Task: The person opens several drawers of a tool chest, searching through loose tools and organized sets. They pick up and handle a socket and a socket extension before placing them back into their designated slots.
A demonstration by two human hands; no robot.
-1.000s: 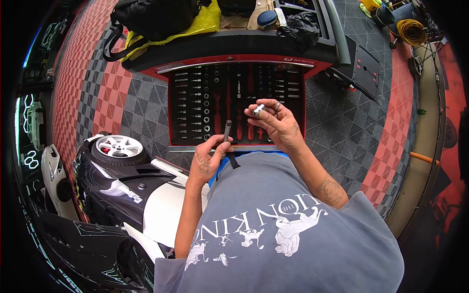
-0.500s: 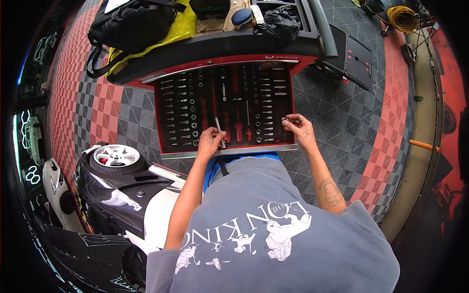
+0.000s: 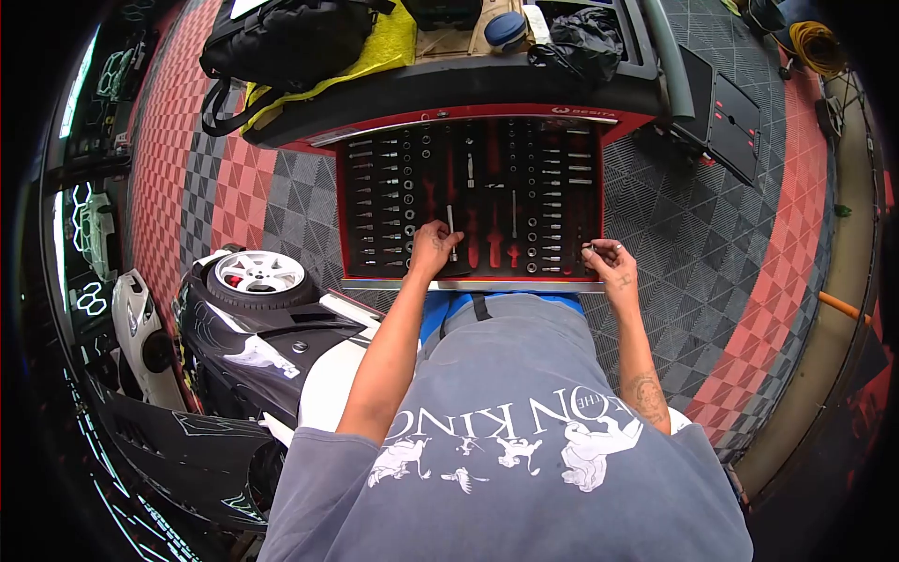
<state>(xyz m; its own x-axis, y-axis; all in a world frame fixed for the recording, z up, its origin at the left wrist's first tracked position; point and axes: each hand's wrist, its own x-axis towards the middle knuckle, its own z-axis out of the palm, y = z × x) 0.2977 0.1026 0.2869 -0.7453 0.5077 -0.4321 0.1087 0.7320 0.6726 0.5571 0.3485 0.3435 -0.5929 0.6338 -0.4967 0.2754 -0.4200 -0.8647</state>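
An open red tool drawer (image 3: 343, 225) holds rows of sockets and bits in dark foam with red cutouts. Over its front left part, my left hand (image 3: 434, 247) is closed on a silver ratchet-like tool (image 3: 450, 221), which points away from me. At the drawer's front right corner, my right hand (image 3: 609, 262) pinches a small metal piece (image 3: 590, 248), too small to name surely. Between my hands lie red handle-shaped cutouts and a column of sockets (image 3: 532, 245).
On the cabinet top (image 3: 468, 82) are a black bag (image 3: 290, 42), yellow cloth, a blue round lid and a black plastic bag. A car with a white wheel (image 3: 259, 272) stands at the left. A black folded creeper or cart (image 3: 735, 122) is at the right.
The whole view has shifted, so the drawer and cabinet appear farther right. Both hands keep nearly the same places over the drawer, with the same grips.
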